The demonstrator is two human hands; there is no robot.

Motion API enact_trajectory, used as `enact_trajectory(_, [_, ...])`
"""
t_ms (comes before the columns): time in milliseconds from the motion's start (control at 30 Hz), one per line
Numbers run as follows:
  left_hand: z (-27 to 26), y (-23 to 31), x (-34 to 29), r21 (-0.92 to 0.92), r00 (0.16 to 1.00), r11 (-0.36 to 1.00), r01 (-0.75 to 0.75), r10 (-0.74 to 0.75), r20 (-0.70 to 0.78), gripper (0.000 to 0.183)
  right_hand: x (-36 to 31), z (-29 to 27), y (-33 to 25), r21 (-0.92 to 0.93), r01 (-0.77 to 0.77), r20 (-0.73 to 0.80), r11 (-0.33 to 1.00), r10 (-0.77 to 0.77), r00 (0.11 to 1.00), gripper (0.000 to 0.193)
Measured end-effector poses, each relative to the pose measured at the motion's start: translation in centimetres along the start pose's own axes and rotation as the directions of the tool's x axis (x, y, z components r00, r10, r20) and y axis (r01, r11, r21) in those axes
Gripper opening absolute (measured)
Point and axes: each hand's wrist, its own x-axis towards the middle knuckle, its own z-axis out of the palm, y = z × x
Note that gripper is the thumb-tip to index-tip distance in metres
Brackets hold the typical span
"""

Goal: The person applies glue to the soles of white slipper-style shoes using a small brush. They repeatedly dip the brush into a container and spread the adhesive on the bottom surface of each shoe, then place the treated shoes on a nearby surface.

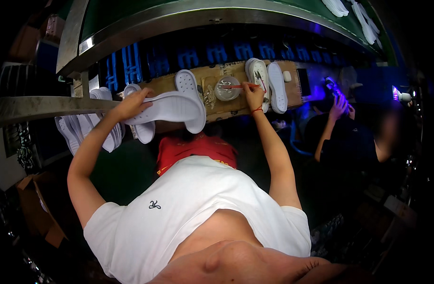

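Dim workshop all around, almost black at the edges; across the top, a curved frame of grey steel [179, 19] with a dark green surface [122, 16] behind it. Below this frame, a long row of blue plastic racks [217, 53] in shadow. Nearer to the body, a narrow work table covered with worn brown board [221, 111].

In the left hand [134, 105], one white shoe sole [169, 108] — grasped near one end, tilted sideways above the near table edge, and in front of two other white soles [184, 79]. At the left, many more white soles in a pile [113, 137].

In the right hand [255, 96], a thin orange-red stick [233, 87], pinched between the fingers, with its far end at a round, clear cup with whitish content [227, 93]. Too small to tell whether dipped or only above. Just beside this hand, a white sole with dark and red marks [254, 68], then a plain pale sole [277, 90] and a small white rounded block [287, 76].

Farther right, under violet light, a co-worker in dark shirt [349, 139], with hands near a violet-lit object [331, 86] — kind not clear.
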Motion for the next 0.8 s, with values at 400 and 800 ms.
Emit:
enact_trajectory(400, [8.7,7.0,2.1,-0.833,0.984,-0.526,0.172,0.135,0.118,0.069,0.5,-6.1,-10.1,0.611,-0.653,0.679,0.448,0.128,0.723,0.018])
enact_trajectory(800, [6.2,9.2,3.3,-0.845,0.913,-0.413,0.339,0.362,0.189,0.077,3.3,-5.7,-24.0,0.347,0.659,0.531,0.667,-0.719,0.448,0.013])
